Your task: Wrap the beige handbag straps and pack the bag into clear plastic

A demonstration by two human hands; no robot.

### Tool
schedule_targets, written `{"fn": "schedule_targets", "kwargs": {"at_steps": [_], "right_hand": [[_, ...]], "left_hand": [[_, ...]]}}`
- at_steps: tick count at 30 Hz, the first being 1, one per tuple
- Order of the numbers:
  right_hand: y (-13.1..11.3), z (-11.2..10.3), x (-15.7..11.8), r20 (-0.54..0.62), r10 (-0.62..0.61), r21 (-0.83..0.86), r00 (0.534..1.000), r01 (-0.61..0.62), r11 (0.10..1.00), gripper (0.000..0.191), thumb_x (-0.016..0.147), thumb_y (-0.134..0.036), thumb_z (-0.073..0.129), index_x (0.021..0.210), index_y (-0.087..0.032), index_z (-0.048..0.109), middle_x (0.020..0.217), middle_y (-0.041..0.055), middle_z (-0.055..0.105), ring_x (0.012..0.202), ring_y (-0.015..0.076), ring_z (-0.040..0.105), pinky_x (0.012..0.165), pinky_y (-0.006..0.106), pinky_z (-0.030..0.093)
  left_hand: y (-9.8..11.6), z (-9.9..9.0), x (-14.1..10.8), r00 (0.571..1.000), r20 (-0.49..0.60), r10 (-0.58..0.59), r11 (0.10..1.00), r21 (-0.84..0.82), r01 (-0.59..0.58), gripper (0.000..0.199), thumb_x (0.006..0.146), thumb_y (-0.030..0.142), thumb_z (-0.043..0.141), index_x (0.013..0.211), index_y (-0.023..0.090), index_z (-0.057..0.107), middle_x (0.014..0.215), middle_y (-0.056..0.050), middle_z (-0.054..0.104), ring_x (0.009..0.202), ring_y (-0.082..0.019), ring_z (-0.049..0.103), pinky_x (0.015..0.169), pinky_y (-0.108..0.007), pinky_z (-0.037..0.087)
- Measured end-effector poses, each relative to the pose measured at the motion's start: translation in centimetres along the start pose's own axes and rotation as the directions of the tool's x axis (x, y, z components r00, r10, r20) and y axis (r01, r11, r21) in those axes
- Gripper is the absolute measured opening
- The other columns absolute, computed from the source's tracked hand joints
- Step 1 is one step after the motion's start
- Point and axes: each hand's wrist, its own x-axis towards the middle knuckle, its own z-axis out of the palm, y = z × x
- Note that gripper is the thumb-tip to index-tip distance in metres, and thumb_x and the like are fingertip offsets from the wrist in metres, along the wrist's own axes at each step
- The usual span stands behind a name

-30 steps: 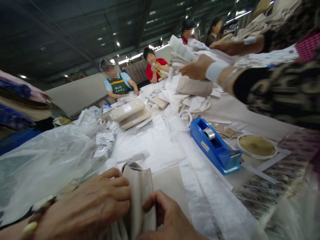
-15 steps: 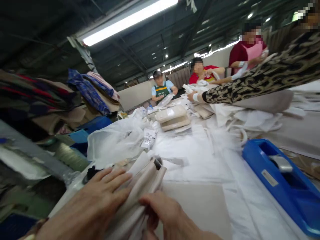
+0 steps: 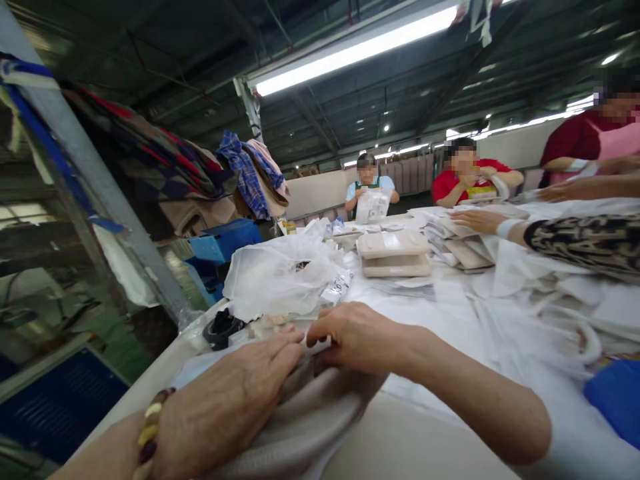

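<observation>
A beige-grey folded cloth (image 3: 310, 417) lies at the near edge of the white table, in soft creases. My left hand (image 3: 225, 393), with a beaded bracelet (image 3: 150, 427) at its wrist, rests along the cloth's left side, fingers stretched out. From the right my right hand (image 3: 355, 337) reaches across, its fingers bent and pinching the cloth's far edge. The fingertips of both hands nearly meet there. Just beyond are a black roll-like item (image 3: 223, 328) and a clear plastic bag (image 3: 280, 273) with a handwritten label (image 3: 337, 287) beside it.
Beige flat bundles (image 3: 395, 253) are stacked mid-table. A blue tape dispenser (image 3: 615, 397) stands at the right edge, partly out of view. A co-worker's patterned sleeve (image 3: 580, 240) reaches in from the right; other people sit opposite. Blue crates (image 3: 225, 243) stand at left.
My right hand has moved from the cloth's near right side to its far edge. The view has swung left, and the tape dispenser has slid mostly out of sight. The co-worker's arm is lower.
</observation>
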Motion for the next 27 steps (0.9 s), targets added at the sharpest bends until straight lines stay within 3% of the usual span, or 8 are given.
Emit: {"fn": "schedule_targets", "kwargs": {"at_steps": [3, 6, 9, 12, 16, 20, 24, 27], "right_hand": [[-0.5, 0.1, 0.9, 0.073, -0.057, -0.012, 0.996, 0.058, 0.998, 0.022, 0.077, -0.023, 0.066, 0.098, -0.017, 0.066, 0.093, 0.0066, 0.069, 0.082, 0.0197, 0.062, 0.066, 0.025, 0.040], [-0.8, 0.9, 1.3, 0.078, -0.049, -0.002, 0.996, 0.049, 0.999, 0.013, 0.080, -0.020, 0.060, 0.091, -0.017, 0.066, 0.084, 0.0057, 0.070, 0.076, 0.0186, 0.062, 0.062, 0.024, 0.038], [-0.7, 2.0, 1.4, 0.036, 0.006, -0.003, 0.999, -0.006, 1.000, 0.012, 0.082, -0.018, 0.054, 0.087, -0.015, 0.064, 0.083, 0.0067, 0.069, 0.074, 0.0178, 0.062, 0.060, 0.024, 0.036], [-0.4, 2.6, 1.5, -0.005, 0.067, 0.046, 0.998, -0.067, 0.997, 0.013, 0.085, -0.025, 0.055, 0.089, -0.015, 0.063, 0.083, 0.0061, 0.068, 0.076, 0.0178, 0.061, 0.060, 0.025, 0.035], [-0.3, 2.7, 1.9, 0.020, 0.126, 0.068, 0.992, -0.127, 0.989, 0.016, 0.085, -0.028, 0.056, 0.091, -0.015, 0.063, 0.084, 0.0060, 0.068, 0.077, 0.0181, 0.060, 0.061, 0.025, 0.035], [-0.2, 1.8, 2.1, 0.059, 0.090, 0.097, 0.994, -0.095, 0.991, 0.015, 0.085, -0.027, 0.057, 0.087, -0.013, 0.063, 0.081, 0.0053, 0.066, 0.073, 0.0162, 0.057, 0.060, 0.024, 0.034], [0.5, 0.7, 1.5, 0.145, 0.013, 0.228, 0.989, -0.046, 0.973, 0.027, 0.082, -0.037, 0.061, 0.096, -0.014, 0.063, 0.085, 0.0031, 0.065, 0.074, 0.0158, 0.057, 0.062, 0.024, 0.038], [0.8, 0.4, 1.4, 0.196, 0.068, 0.260, 0.978, -0.119, 0.958, 0.048, 0.067, -0.037, 0.076, 0.108, -0.016, 0.061, 0.096, 0.0031, 0.065, 0.084, 0.0186, 0.058, 0.066, 0.025, 0.041]], "left_hand": [[-0.8, 0.7, 0.0, 1.000, -0.006, -0.028, 0.999, 0.045, 0.028, 0.046, 0.084, 0.007, 0.026, 0.126, 0.010, 0.044, 0.132, -0.016, 0.052, 0.119, -0.020, 0.051, 0.100, -0.037, 0.043], [-0.9, 0.2, 0.4, 0.997, 0.003, -0.075, 0.997, 0.036, 0.075, 0.039, 0.086, 0.006, 0.023, 0.110, 0.015, 0.053, 0.118, -0.012, 0.060, 0.106, -0.019, 0.058, 0.093, -0.036, 0.048], [-1.2, -0.5, 0.8, 0.992, 0.052, -0.111, 0.993, -0.043, 0.114, 0.028, 0.088, 0.013, 0.036, 0.111, 0.018, 0.051, 0.126, -0.009, 0.054, 0.117, -0.019, 0.050, 0.101, -0.036, 0.041], [-1.7, -1.1, 0.7, 0.983, 0.112, -0.149, 0.983, -0.094, 0.159, 0.033, 0.085, 0.021, 0.051, 0.118, 0.019, 0.046, 0.137, -0.010, 0.043, 0.128, -0.021, 0.039, 0.108, -0.039, 0.033], [-1.4, -1.4, 0.9, 0.979, 0.119, -0.165, 0.977, -0.113, 0.179, 0.033, 0.082, 0.022, 0.056, 0.115, 0.018, 0.048, 0.129, -0.009, 0.047, 0.119, -0.023, 0.046, 0.102, -0.041, 0.039], [-0.6, -1.2, 1.7, 0.977, 0.122, -0.174, 0.985, 0.026, 0.172, 0.037, 0.076, 0.021, 0.064, 0.110, 0.016, 0.050, 0.116, -0.009, 0.051, 0.108, -0.028, 0.049, 0.093, -0.047, 0.043], [-0.4, -1.0, 2.4, 0.982, 0.129, -0.140, 0.988, 0.083, 0.130, 0.031, 0.077, 0.018, 0.063, 0.106, 0.014, 0.052, 0.110, -0.009, 0.053, 0.104, -0.028, 0.049, 0.089, -0.045, 0.046], [-0.6, -1.1, 2.8, 0.968, 0.155, -0.195, 0.979, 0.097, 0.182, 0.033, 0.076, 0.016, 0.066, 0.106, 0.014, 0.053, 0.109, -0.010, 0.053, 0.100, -0.027, 0.050, 0.086, -0.044, 0.046]]}}
